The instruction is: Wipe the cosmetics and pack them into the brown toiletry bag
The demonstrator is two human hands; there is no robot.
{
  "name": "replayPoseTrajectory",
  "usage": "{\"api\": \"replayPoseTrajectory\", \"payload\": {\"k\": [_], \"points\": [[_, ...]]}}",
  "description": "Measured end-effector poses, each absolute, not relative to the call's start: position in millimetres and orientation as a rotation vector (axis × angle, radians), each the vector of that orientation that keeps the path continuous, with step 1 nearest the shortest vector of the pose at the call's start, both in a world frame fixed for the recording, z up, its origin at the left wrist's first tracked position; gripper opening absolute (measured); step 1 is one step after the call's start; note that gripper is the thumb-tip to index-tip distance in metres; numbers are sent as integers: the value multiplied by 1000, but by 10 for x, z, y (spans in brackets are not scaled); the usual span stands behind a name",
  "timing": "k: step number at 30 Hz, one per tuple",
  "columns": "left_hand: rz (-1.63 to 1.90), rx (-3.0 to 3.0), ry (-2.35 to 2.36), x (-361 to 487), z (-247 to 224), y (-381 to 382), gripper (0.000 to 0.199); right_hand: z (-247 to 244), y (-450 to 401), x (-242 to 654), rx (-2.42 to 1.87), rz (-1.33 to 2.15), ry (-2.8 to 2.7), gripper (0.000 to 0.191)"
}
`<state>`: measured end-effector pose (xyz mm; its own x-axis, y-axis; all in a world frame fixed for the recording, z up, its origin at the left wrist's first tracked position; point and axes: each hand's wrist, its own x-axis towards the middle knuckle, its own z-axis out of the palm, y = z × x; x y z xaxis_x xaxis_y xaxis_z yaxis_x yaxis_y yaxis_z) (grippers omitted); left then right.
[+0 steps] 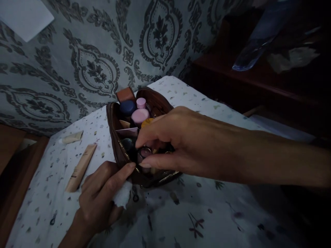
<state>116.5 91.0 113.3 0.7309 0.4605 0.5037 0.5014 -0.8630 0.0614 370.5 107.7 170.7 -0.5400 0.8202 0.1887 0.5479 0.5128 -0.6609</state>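
A brown toiletry bag [112, 129] stands unzipped on the patterned bedsheet, packed with cosmetics. Inside are a dark blue cap [127, 107], a pink round lid [140, 116], a smaller pink cap [141, 102] and a yellow item [147, 123]. My right hand [169, 141] reaches into the bag, thumb and fingers closed around a small container with a round top [144, 152]; its lower part is hidden. My left hand [103, 193] has its index finger on the bag's zippered rim, with a crumpled white tissue [123, 195] held under its curled fingers.
Left of the bag lie a peach tube [81, 167] and a smaller beige tube [72, 137]. A damask-patterned wall [93, 69] rises behind. Dark red wooden furniture [232, 79] at the right bears a clear plastic bottle [254, 44]. A wooden edge [28, 165] runs along the left.
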Motion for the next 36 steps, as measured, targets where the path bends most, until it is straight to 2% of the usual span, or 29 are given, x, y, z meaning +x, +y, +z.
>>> {"api": "replayPoseTrajectory", "payload": {"k": [6, 14, 19, 22, 28, 33, 36], "points": [[-811, -2830, -817, 1159, 1085, 909, 51, 1666, 1091, 3656, -1113, 703, -2349, 8], [-975, -2742, -929, 1189, 970, 870, 49, 1641, 1106, 3624, -1061, 696, -2412, 24], [-1047, -2737, -951, 1191, 929, 847, 44, 1621, 1107, 3594, -1063, 760, -2413, 10], [-1050, -2765, -1006, 1171, 900, 829, 44, 1580, 1075, 3561, -1189, 699, -2334, 17], [-1049, -2821, -1078, 1183, 885, 808, 43, 1571, 1040, 3519, -1250, 675, -2303, 7], [-1017, -2840, -1121, 1198, 909, 796, 41, 1564, 1033, 3517, -1241, 704, -2317, 15], [-982, -2851, -1140, 1185, 912, 779, 41, 1557, 1007, 3509, -1301, 632, -2345, 11]]}}
